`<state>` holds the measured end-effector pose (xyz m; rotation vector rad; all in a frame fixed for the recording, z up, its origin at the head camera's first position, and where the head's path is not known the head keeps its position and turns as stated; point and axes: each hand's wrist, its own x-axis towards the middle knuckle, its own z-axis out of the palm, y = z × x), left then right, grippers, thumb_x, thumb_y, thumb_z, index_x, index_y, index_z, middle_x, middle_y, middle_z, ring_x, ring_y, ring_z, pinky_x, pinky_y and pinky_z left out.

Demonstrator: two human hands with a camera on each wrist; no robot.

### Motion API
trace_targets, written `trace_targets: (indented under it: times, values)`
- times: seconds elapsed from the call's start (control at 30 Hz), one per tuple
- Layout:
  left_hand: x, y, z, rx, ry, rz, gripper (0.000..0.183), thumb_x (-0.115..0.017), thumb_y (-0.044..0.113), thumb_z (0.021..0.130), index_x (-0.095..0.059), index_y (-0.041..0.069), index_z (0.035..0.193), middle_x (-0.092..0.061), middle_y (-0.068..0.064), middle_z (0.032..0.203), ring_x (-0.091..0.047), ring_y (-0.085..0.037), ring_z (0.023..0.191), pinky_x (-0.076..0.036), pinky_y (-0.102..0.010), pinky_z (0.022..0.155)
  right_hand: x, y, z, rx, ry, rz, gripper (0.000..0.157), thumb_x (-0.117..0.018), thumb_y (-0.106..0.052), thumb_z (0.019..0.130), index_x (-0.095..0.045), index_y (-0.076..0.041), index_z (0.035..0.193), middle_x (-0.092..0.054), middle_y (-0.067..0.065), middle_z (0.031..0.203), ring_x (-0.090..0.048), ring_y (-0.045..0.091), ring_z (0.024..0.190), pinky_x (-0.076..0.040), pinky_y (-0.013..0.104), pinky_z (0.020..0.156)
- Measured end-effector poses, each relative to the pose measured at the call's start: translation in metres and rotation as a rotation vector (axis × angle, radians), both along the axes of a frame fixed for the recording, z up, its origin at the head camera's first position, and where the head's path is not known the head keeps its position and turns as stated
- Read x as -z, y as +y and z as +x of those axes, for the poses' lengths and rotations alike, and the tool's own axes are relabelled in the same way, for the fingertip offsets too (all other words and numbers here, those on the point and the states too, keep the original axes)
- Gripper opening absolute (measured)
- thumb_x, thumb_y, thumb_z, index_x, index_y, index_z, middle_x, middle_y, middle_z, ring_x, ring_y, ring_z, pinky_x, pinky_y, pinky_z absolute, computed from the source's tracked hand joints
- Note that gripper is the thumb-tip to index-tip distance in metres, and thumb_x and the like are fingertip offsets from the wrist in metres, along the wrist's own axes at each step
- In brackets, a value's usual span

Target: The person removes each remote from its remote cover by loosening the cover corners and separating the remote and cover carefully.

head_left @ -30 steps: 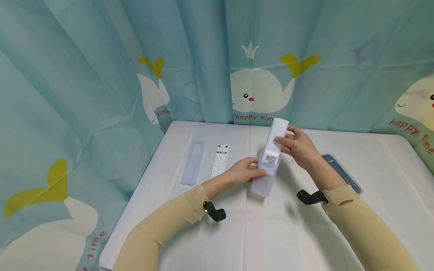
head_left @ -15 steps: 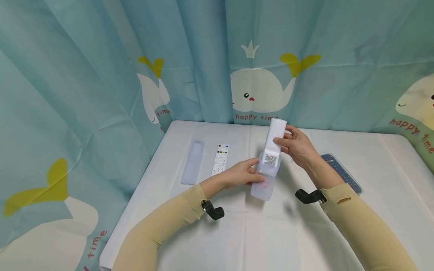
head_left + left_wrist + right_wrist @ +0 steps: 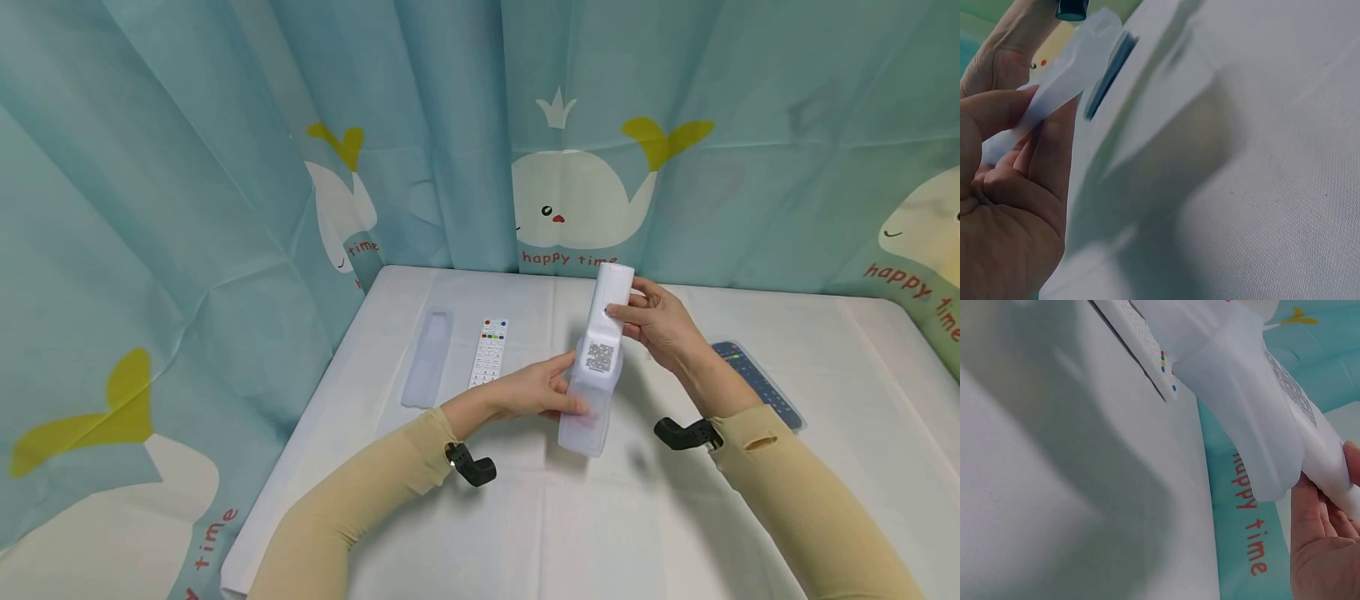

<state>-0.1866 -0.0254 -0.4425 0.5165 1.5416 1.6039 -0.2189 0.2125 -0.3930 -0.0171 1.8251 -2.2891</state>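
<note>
A white remote control is held back side up, with a QR label near its lower end. My right hand grips its upper part, thumb on the back. My left hand pinches a translucent soft remote cover by its side, thumb on top. The remote's lower end overlaps the cover's upper part; how far it sits inside I cannot tell. In the right wrist view, the cover runs along the remote. The left wrist view shows the cover between thumb and fingers. Both things are raised above the table.
On the white table, another translucent cover lies at left, beside a white remote with coloured buttons. A dark blue remote in a clear cover lies beyond my right wrist. A whale-print curtain hangs behind.
My left hand has shifted slightly down the cover, and the cover has moved a little toward me. More of the remote's labelled end shows. The right hand has stayed nearly in place.
</note>
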Motion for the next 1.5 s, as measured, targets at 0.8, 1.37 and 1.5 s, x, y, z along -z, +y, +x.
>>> trace_targets:
  times: [0.8, 1.37, 1.5]
  values:
    - [0.0, 0.008, 0.007, -0.243, 0.001, -0.067, 0.059, -0.068, 0.001, 0.097, -0.044, 0.008, 0.15, -0.073, -0.016, 0.111, -0.069, -0.025, 0.106, -0.057, -0.042, 0.09, -0.004, 0.001, 0.003, 0.034, 0.032, -0.053, 0.07, -0.069, 0.002, 0.096, -0.029, -0.001, 0.153, -0.068, -0.001, 0.111, -0.069, 0.012, 0.094, -0.059, 0.025, 0.078]
    - [-0.004, 0.001, 0.012, -0.028, -0.101, 0.019, 0.085, -0.064, -0.009, 0.096, -0.024, 0.025, 0.163, -0.07, -0.017, 0.114, -0.068, -0.027, 0.108, -0.057, -0.047, 0.09, -0.01, 0.0, 0.003, 0.024, 0.044, 0.06, 0.077, -0.07, -0.004, 0.097, -0.024, -0.002, 0.16, -0.064, -0.004, 0.117, -0.066, 0.01, 0.099, -0.058, 0.023, 0.08]
    - [-0.001, 0.002, 0.012, -0.037, -0.102, 0.023, 0.085, -0.063, -0.009, 0.096, -0.023, 0.025, 0.163, -0.069, -0.017, 0.116, -0.067, -0.027, 0.108, -0.057, -0.046, 0.09, -0.007, 0.001, 0.003, 0.026, 0.035, 0.07, 0.078, -0.071, -0.004, 0.096, -0.026, -0.002, 0.159, -0.064, -0.003, 0.116, -0.066, 0.011, 0.099, -0.058, 0.024, 0.08]
